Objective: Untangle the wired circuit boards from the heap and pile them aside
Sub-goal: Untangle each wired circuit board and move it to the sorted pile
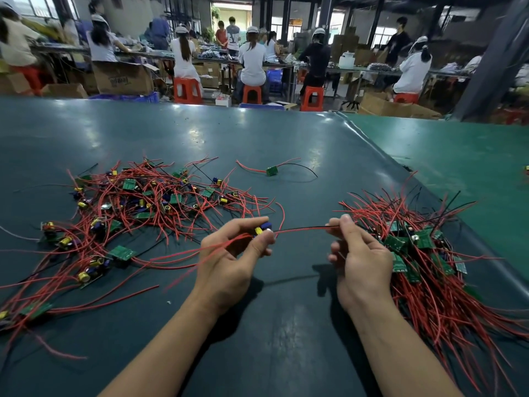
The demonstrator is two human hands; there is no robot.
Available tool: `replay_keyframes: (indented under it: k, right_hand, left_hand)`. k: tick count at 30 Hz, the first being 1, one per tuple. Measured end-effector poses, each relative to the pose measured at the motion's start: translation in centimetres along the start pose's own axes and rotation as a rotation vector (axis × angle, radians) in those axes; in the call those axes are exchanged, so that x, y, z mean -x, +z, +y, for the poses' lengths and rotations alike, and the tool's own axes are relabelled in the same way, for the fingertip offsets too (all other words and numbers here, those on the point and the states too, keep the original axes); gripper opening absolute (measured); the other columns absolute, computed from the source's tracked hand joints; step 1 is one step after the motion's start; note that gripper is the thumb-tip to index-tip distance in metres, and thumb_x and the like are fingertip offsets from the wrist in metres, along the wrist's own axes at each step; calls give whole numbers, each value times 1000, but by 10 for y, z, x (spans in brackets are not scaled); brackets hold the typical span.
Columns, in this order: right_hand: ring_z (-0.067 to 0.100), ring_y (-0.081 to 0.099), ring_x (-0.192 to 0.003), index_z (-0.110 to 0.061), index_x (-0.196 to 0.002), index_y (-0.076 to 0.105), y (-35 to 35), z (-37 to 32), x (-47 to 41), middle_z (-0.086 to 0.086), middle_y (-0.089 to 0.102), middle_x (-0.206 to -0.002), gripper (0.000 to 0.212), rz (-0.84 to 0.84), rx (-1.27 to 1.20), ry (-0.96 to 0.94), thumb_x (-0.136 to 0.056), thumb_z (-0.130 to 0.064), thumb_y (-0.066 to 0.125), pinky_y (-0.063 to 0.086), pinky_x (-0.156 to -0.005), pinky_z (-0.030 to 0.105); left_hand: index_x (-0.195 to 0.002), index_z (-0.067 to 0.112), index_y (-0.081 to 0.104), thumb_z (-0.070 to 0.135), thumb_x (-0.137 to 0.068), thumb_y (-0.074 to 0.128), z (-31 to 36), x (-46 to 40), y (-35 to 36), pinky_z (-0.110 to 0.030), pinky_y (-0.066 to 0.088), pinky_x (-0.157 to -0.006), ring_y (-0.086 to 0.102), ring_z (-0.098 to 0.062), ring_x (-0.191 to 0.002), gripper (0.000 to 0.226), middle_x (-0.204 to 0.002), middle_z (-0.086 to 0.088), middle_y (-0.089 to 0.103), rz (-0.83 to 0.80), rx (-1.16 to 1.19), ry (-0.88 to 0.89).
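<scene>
Head cam: left hand (pixel 229 253) pinches a circuit board (pixel 262 228), right hand (pixel 357 253) pinches its wires (pixel 300 229) taut between. Sorted pile (pixel 423 253) at 3 o'clock, tangled heap (pixel 137 207) at 10 on the bench (pixel 257 144).

Heap (pixel 137 202) left; pile (pixel 423 253) right; lone board (pixel 272 170) behind, seemingly apart.

A single head-worn wide-angle camera looked forward and down over the table (pixel 286 156), close above both forearms, which entered from the bottom edge. Its upper part took in the workshop beyond the table's far edge. No second view shared the scene.
</scene>
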State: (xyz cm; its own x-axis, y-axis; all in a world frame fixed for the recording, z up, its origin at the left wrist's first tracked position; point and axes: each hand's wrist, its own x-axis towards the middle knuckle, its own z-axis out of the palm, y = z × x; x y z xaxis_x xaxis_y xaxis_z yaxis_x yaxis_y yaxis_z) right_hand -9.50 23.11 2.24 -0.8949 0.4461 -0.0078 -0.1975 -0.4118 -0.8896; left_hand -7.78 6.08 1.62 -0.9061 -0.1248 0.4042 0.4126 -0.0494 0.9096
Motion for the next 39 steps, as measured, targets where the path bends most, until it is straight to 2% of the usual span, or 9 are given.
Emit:
replay_keyframes:
  k: [4, 7, 11, 17, 22, 30, 34, 36, 39]
  right_hand:
    - [8, 49, -43, -12, -69, 74, 0, 1, 2, 2, 71, -74, 29, 5, -27, 42, -94, -22, 64, 39, -38, 18]
    - [9, 52, -42, -12, -75, 74, 5, 6, 18, 2, 73, -82, 27, -234, 77, 148, -83, -38, 68, 38, -36, 18]
    - [9, 48, -40, -14, -72, 75, 12, 13, 35, -2, 58, -52, 19, -475, 277, 152, -84, -28, 70, 36, -36, 18]
    - [6, 43, -41, -12, -70, 77, 8, 5, 15, 3, 71, -72, 23, -264, 176, 68, -90, -16, 67, 31, -37, 16]
    - [5, 41, -39, -10, -68, 72, -1, 0, -1, 4, 70, -68, 24, -39, 29, 75, -91, -12, 66, 31, -36, 15]
    - [7, 47, -39, -12, -85, 67, -4, 11, 1, 2, 65, -74, 5, -91, 169, 135, -90, -12, 68, 34, -36, 18]
    - [7, 50, -48, -20, -92, 69, -2, 16, 7, -4, 67, -80, 4, -187, 391, -14, -89, -18, 71, 36, -40, 19]
    - [3, 47, -50, -17, -78, 72, -2, 17, 10, -6, 67, -70, 11, -257, 454, -49, -89, -21, 71, 35, -44, 13]
    - [2, 47, -56, -16, -79, 75, -1, 13, 11, -11, 66, -67, 14, -278, 492, -85, -88, -26, 71, 38, -52, 12]
  left_hand:
    - [-99, 6, 68, 17, -78, 67, -1, 1, -2, -22, 55, -64, 67, -17, -62, 24, -76, -13, 73, 62, 61, -12]
    - [-99, 9, 69, 17, -77, 69, -2, 2, -2, -22, 55, -64, 67, -17, -61, 23, -76, -11, 73, 87, 52, -9]
    - [-102, 12, 71, 16, -76, 78, -3, 8, 0, -22, 56, -70, 72, -16, -74, 27, -87, -2, 75, -95, -65, 1]
    - [-100, 20, 72, 16, -76, 75, -3, 7, 1, -22, 56, -70, 70, -13, -69, 25, -85, 0, 75, -5, -66, 34]
    - [-102, 16, 71, 8, -80, 73, -1, 4, -1, -18, 54, -73, 71, -13, -73, 23, -88, 2, 74, 115, -58, 123]
    - [-96, 1, 63, 15, -81, 69, 3, -3, -6, -17, 52, -74, 66, -5, -77, 21, -91, -6, 69, 276, -66, 210]
    - [-80, 8, 49, 15, -75, 70, 10, -10, -9, -28, 56, -83, 69, -15, -83, 22, -95, -13, 70, 313, 364, 1]
    - [-75, 18, 45, 23, -72, 71, 13, -13, -11, -24, 57, -63, 66, -12, -58, 27, -70, -4, 67, 260, 595, -196]
    - [-75, 17, 50, 39, -64, 72, 14, -10, -9, -15, 38, -38, 41, -4, -32, 34, -54, 1, 57, 125, 599, -391]
